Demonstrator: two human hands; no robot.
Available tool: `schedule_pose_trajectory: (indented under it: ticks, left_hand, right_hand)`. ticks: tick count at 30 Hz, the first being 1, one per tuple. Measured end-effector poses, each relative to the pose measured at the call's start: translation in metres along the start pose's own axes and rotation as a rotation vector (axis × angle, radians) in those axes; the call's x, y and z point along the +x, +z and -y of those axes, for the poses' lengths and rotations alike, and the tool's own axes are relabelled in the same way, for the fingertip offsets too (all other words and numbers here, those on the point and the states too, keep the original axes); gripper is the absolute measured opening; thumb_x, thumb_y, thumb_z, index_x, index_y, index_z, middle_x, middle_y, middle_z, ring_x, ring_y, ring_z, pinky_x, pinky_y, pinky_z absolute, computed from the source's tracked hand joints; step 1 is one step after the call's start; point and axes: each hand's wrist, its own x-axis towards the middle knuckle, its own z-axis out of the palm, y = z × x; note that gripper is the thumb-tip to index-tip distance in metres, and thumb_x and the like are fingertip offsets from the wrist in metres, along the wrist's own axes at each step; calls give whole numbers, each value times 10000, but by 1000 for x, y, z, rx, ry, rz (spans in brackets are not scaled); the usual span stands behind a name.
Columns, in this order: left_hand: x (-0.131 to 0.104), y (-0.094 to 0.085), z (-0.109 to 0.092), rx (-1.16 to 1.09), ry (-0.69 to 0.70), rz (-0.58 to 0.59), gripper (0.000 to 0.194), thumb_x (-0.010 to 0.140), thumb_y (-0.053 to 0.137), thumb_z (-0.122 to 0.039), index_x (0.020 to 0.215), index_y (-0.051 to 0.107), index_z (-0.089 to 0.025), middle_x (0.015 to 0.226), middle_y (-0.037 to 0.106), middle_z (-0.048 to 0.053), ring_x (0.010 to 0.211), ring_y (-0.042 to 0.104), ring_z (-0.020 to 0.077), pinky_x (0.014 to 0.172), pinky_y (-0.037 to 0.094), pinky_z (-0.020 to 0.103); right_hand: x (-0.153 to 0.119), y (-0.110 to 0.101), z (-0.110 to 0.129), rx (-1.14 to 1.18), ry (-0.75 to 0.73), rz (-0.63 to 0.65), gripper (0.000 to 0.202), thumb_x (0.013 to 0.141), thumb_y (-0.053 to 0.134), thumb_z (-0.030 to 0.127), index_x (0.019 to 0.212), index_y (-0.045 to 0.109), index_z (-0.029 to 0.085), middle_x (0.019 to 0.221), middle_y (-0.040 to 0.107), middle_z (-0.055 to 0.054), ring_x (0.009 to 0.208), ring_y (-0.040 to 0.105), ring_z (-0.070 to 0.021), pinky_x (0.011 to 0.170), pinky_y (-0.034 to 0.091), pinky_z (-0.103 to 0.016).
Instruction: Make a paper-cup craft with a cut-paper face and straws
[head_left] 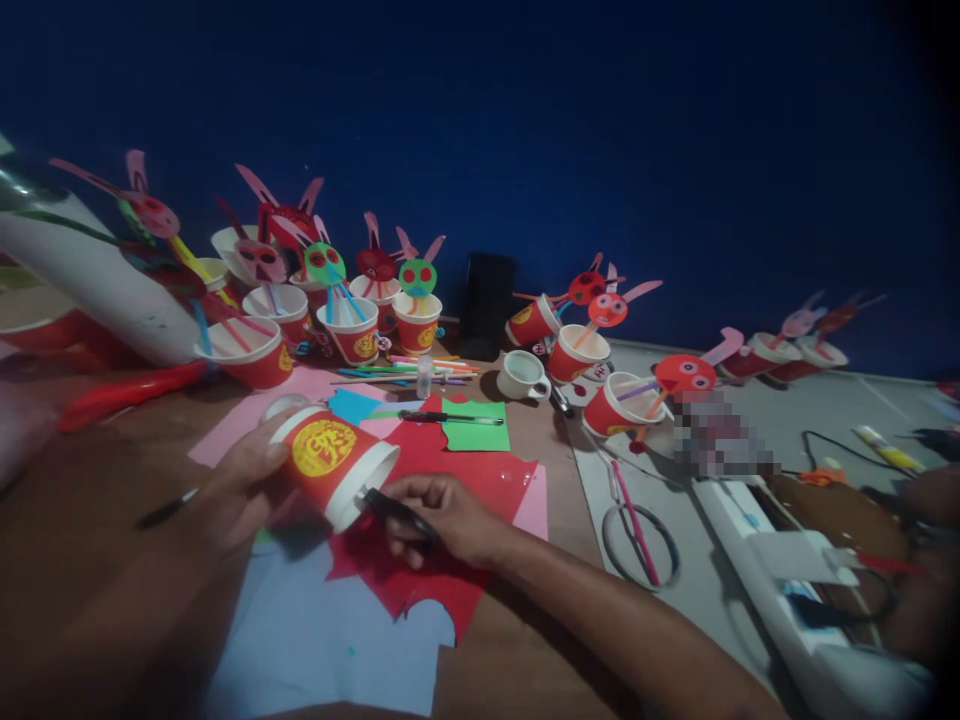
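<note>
My left hand (244, 480) is closed round a red paper cup (326, 455) with a yellow printed emblem, tilted so that its white rim faces right. In my right hand (435, 515) is a black-handled tool (401, 515), its metal tip at the cup's rim; what kind of tool it is I cannot make out. Below both hands lie a red paper sheet (480, 490) and a pale blue sheet (330, 640) with cut edges. A black pen (450, 418) rests across a green paper piece (480, 435).
Several red cups with paper rabbit figures (349, 325) stand along the back. A white mug (523, 375) is behind the sheets, near coloured straws (405, 372). At the right are a wire ring (641, 545), a white device (780, 570) and part of another person.
</note>
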Motion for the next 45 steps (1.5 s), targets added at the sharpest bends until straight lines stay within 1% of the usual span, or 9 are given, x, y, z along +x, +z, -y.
schedule_pose_trajectory:
  ticks: [3, 8, 13, 17, 22, 28, 33, 41, 45]
  left_hand:
    - [3, -6, 0, -63, -28, 89, 575, 617, 723, -304, 1160, 544, -239, 1086, 645, 60, 1081, 554, 327, 852, 511, 386]
    - [7, -9, 7, -65, 30, 109, 509, 719, 654, -369, 1186, 534, -206, 1160, 603, 79, 1082, 540, 286, 857, 475, 336]
    - [4, 0, 7, -2, 94, 71, 493, 673, 725, -352, 1105, 572, -170, 1046, 636, 82, 932, 600, 219, 786, 478, 272]
    - [1, 4, 5, -120, 44, 97, 411, 656, 743, -224, 1031, 605, -127, 924, 673, 79, 822, 636, 190, 718, 492, 239]
    - [9, -7, -6, -416, 110, -117, 215, 718, 653, -218, 914, 634, -133, 832, 702, 41, 745, 656, 170, 679, 525, 243]
    - [11, -20, -15, -524, 34, -200, 213, 764, 539, -312, 886, 619, -157, 781, 698, 45, 694, 658, 196, 656, 552, 321]
    - [9, -17, -8, -637, -44, -144, 295, 794, 454, -328, 1005, 584, -169, 930, 671, 112, 808, 647, 238, 628, 548, 364]
    - [5, -3, -9, -589, -59, -287, 187, 772, 523, -256, 897, 618, -155, 856, 694, 69, 803, 651, 215, 692, 550, 343]
    - [6, 1, -7, -533, -68, -246, 199, 777, 499, -222, 903, 633, -147, 838, 705, 50, 773, 659, 201, 685, 551, 321]
  right_hand:
    - [4, -2, -3, 4, 2, 7, 317, 774, 531, 397, 909, 605, 120, 575, 545, 14, 393, 467, -77, 421, 412, -217]
    - [-2, -1, 0, -123, -115, -181, 234, 747, 549, 170, 968, 626, 169, 667, 551, 20, 566, 492, -91, 567, 406, -215]
    - [-6, 0, 4, -545, -263, -240, 352, 748, 532, 104, 1070, 618, 214, 849, 662, -16, 697, 570, -142, 665, 425, -252]
    - [-3, 3, -3, -380, -184, -188, 311, 757, 503, 102, 1029, 625, 192, 768, 614, -6, 663, 548, -124, 621, 430, -230]
    - [-1, 3, -7, -237, -73, -141, 239, 776, 534, 181, 990, 639, 168, 635, 469, 36, 554, 450, -86, 528, 388, -202]
    - [-8, -1, -5, -267, -189, -197, 271, 809, 523, 196, 1067, 605, 184, 682, 522, 11, 583, 514, -102, 526, 425, -206]
    - [-10, -2, -8, -278, -238, -214, 272, 830, 519, 202, 1092, 594, 211, 693, 535, 8, 565, 519, -97, 516, 438, -203]
    - [-8, -2, -5, -260, -215, -222, 254, 832, 513, 211, 1072, 591, 189, 665, 533, 8, 536, 506, -94, 479, 424, -194]
    - [-7, -2, -7, -225, -227, -251, 248, 840, 513, 224, 1075, 586, 193, 667, 536, 9, 532, 508, -92, 483, 428, -195]
